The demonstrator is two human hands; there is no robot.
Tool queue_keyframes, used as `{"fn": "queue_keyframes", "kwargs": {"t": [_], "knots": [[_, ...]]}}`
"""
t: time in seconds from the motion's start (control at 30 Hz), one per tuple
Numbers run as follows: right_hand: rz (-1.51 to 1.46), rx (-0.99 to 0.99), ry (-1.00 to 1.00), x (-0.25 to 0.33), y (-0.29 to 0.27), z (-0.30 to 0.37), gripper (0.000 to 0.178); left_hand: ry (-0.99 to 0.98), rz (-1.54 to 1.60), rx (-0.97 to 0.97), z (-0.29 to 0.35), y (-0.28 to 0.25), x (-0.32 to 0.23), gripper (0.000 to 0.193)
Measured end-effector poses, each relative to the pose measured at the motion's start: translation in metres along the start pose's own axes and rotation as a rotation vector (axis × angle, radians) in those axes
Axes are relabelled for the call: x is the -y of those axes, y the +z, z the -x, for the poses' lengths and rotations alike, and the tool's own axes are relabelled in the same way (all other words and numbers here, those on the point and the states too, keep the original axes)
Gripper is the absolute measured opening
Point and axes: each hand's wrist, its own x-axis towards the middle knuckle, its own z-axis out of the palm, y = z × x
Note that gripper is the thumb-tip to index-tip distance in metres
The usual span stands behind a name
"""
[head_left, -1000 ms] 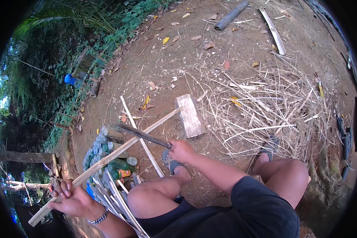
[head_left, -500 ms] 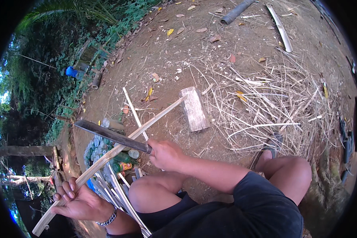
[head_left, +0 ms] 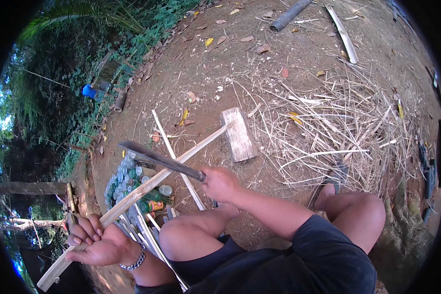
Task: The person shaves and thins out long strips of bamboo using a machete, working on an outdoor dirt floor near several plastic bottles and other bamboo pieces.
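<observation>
A long pale strip of split bamboo (head_left: 132,197) slants from the lower left up to a wooden block (head_left: 239,137), its far end resting on the block. My left hand (head_left: 97,240) is closed round the strip near its lower end, fingers curled over it. A machete (head_left: 162,159) with a dark blade lies across the strip around its middle. My right hand (head_left: 220,184) grips the machete's handle, most of which the fist hides. Another narrow strip (head_left: 187,185) lies on the ground, passing under the blade and the held strip.
Beyond my left knee are a pile of glass and plastic bottles (head_left: 125,182) and a bundle of pale strips (head_left: 152,240). Thin shavings (head_left: 338,127) heap up at the right. A dark pipe-like tube (head_left: 291,14) and a split length (head_left: 342,34) lie farther off.
My right hand and the machete have moved right and slightly up, toward the block, along the strip. The left hand stays closed round the strip, nearly in the same place.
</observation>
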Motion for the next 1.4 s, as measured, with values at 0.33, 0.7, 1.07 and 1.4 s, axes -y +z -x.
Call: {"fn": "queue_keyframes", "kwargs": {"t": [0.33, 0.7, 1.07, 1.4], "knots": [[0.087, 0.087, 0.116, -0.046, -0.017, -0.016, 0.02, 0.052, -0.103, -0.137, -0.001, 0.001, 0.004, 0.049], [0.111, 0.107, 0.16, -0.058, -0.026, -0.031, 0.025, 0.035, -0.066, -0.067, -0.005, -0.004, 0.002, 0.047], [0.091, 0.062, 0.168, -0.089, -0.025, -0.041, 0.028, 0.029, -0.052, -0.042, -0.01, -0.007, 0.006, 0.047], [0.133, 0.098, 0.071, -0.075, -0.033, -0.041, 0.022, -0.078, -0.064, 0.024, -0.018, -0.018, -0.003, 0.054]]}}
